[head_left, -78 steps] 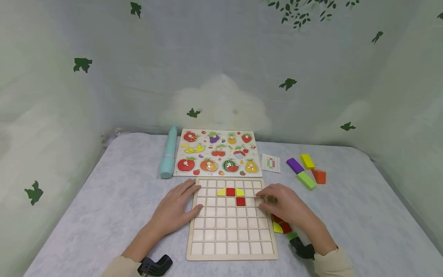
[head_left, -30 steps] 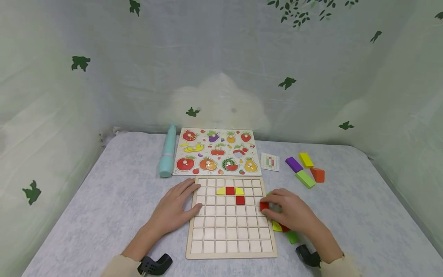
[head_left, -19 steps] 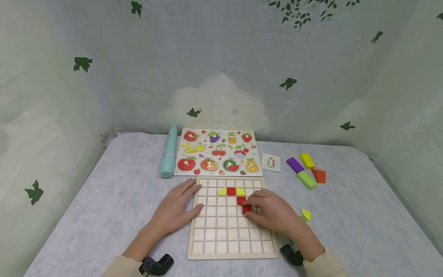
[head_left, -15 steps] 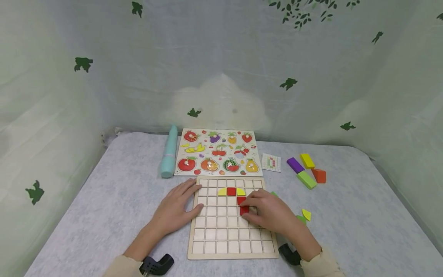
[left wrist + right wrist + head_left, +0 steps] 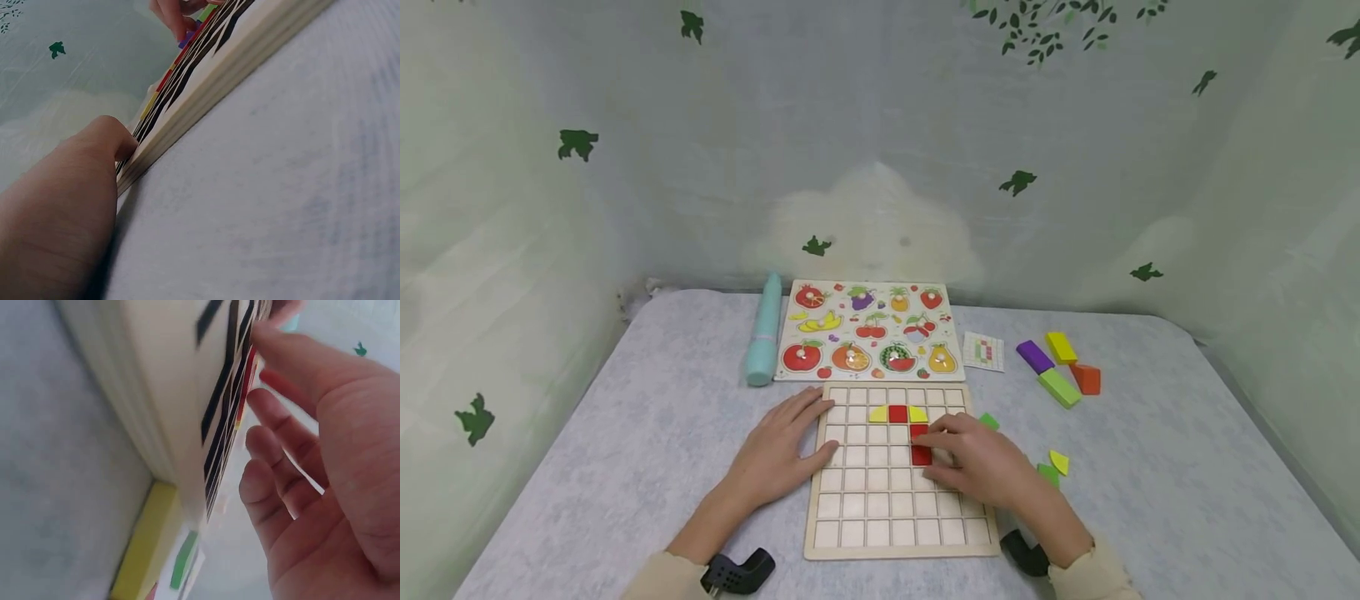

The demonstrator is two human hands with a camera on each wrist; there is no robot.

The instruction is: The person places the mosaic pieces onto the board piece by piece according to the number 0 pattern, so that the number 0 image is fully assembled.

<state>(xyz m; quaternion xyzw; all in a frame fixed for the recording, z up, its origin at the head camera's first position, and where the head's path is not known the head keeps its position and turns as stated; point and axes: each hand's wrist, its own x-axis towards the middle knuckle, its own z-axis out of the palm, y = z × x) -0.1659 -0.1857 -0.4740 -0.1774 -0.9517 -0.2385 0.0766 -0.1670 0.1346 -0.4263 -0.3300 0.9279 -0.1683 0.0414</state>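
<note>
A wooden grid board [image 5: 902, 552] lies flat in front of me. My left hand [image 5: 778, 454] rests along its left edge, fingers straight and thumb on the frame. Over the board's right half, my right hand [image 5: 973, 457] has its fingertips at a red square tile [image 5: 921, 456] lying in a cell; the thumb stands apart from the tile's lower edge. Directly above is another red tile [image 5: 917, 430], partly covered by fingers. Higher up, a red tile [image 5: 898, 414] sits between yellow quarter-round pieces, one left [image 5: 878, 414] and one right [image 5: 918, 414].
Behind the board lie a fruit puzzle [image 5: 871, 329], a teal rolled-up item [image 5: 763, 333] and a small pattern card [image 5: 984, 352]. Purple [image 5: 1035, 357], yellow [image 5: 1061, 347], light green [image 5: 1059, 388] and orange [image 5: 1086, 379] blocks lie farther right. Green [image 5: 1048, 475] and yellow [image 5: 1059, 462] pieces are beside my right wrist.
My right hand has brought a red tile from the board's right side leftward into the cell under the other red tile, and its fingers have loosened. The left hand has stayed put.
</note>
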